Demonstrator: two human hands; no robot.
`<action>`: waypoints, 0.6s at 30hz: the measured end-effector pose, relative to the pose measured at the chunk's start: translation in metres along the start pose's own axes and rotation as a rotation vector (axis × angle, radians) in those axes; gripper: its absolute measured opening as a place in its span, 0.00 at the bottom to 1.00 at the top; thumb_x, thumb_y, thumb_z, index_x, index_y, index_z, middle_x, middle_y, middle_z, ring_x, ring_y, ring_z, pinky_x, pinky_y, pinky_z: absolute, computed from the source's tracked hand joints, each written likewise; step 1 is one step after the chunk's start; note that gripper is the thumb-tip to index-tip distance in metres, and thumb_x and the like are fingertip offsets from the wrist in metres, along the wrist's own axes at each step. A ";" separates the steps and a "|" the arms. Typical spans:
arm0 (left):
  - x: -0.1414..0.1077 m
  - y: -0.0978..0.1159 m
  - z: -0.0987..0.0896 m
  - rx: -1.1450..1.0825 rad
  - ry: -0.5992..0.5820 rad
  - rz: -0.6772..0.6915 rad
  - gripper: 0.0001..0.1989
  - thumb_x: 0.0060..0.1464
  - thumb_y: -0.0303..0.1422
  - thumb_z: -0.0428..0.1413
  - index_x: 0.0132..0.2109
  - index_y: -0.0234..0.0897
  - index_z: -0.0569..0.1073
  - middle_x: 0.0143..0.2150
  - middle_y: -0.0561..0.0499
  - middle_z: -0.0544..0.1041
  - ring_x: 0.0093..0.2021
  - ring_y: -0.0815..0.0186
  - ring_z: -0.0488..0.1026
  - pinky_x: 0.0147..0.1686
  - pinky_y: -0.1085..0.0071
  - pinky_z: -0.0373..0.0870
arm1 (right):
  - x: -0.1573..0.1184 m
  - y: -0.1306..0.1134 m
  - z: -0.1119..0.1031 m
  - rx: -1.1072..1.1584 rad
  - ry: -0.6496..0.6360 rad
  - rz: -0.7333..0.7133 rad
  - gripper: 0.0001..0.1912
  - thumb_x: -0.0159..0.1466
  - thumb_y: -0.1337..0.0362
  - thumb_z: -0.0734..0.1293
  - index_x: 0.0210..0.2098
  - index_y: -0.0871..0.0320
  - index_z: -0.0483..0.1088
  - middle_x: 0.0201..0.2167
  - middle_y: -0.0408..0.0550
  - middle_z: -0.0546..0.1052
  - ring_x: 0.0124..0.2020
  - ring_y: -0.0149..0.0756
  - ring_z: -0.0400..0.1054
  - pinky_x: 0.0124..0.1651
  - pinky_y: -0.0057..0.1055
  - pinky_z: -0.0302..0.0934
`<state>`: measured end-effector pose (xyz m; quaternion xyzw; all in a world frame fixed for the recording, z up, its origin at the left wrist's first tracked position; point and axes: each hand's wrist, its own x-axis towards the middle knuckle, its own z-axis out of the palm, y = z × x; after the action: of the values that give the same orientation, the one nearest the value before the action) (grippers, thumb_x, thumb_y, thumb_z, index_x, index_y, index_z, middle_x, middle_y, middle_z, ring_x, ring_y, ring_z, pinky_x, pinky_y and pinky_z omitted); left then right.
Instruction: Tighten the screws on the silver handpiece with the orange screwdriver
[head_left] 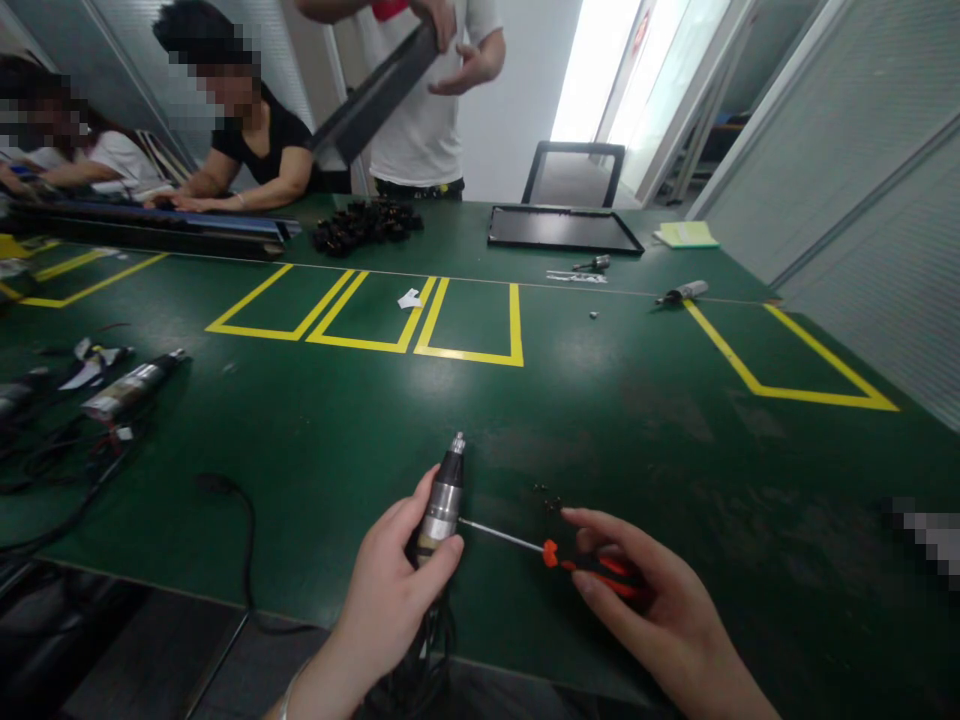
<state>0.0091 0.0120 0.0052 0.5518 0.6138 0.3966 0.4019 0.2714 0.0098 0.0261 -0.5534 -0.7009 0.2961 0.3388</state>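
My left hand (390, 585) is wrapped round an electric screwdriver (444, 505), a silver and black body with its bit end pointing away from me. Its cable hangs down below the hand, over the table edge. In my right hand (667, 600) is a hand screwdriver (551, 553) with an orange and black handle and a thin steel shaft. The shaft points left, and its tip meets the side of the electric screwdriver's silver body. Several small dark screws (552, 503) lie on the green table (315, 430) just beyond my right fingers.
More electric screwdrivers (135, 385) with cables lie at the left. Yellow tape outlines (469, 355) mark the table. Farther back are a pile of black parts (367, 225), a black panel (562, 230) and another electric screwdriver (682, 292). Several people work across the table; one standing holds a long dark part (386, 90).
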 end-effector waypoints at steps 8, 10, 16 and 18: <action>0.001 -0.001 0.000 0.001 0.001 0.005 0.31 0.56 0.39 0.59 0.66 0.36 0.70 0.48 0.46 0.80 0.47 0.53 0.75 0.46 0.64 0.68 | 0.004 -0.003 0.002 0.001 -0.075 -0.017 0.21 0.63 0.61 0.70 0.56 0.49 0.75 0.35 0.43 0.82 0.34 0.35 0.79 0.38 0.27 0.72; 0.002 -0.001 0.001 -0.002 0.005 0.008 0.31 0.56 0.39 0.59 0.66 0.36 0.71 0.47 0.46 0.81 0.46 0.54 0.76 0.46 0.64 0.68 | 0.005 -0.003 0.001 0.037 -0.137 0.021 0.20 0.68 0.58 0.65 0.59 0.50 0.73 0.32 0.43 0.82 0.32 0.34 0.79 0.36 0.27 0.71; 0.002 0.000 0.001 -0.016 0.009 0.010 0.31 0.56 0.39 0.60 0.65 0.37 0.72 0.48 0.45 0.81 0.49 0.52 0.76 0.47 0.62 0.69 | 0.002 0.000 0.003 0.039 -0.148 0.031 0.19 0.70 0.59 0.62 0.58 0.53 0.74 0.27 0.42 0.80 0.25 0.32 0.75 0.29 0.25 0.68; 0.001 -0.001 0.001 -0.022 0.010 0.014 0.31 0.56 0.39 0.60 0.65 0.37 0.72 0.48 0.45 0.81 0.50 0.52 0.76 0.48 0.62 0.69 | 0.001 0.001 0.003 0.027 -0.113 0.006 0.19 0.68 0.61 0.64 0.57 0.53 0.74 0.29 0.43 0.80 0.26 0.32 0.75 0.29 0.24 0.68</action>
<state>0.0095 0.0135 0.0039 0.5494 0.6075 0.4090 0.4021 0.2691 0.0108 0.0236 -0.5334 -0.7132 0.3372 0.3051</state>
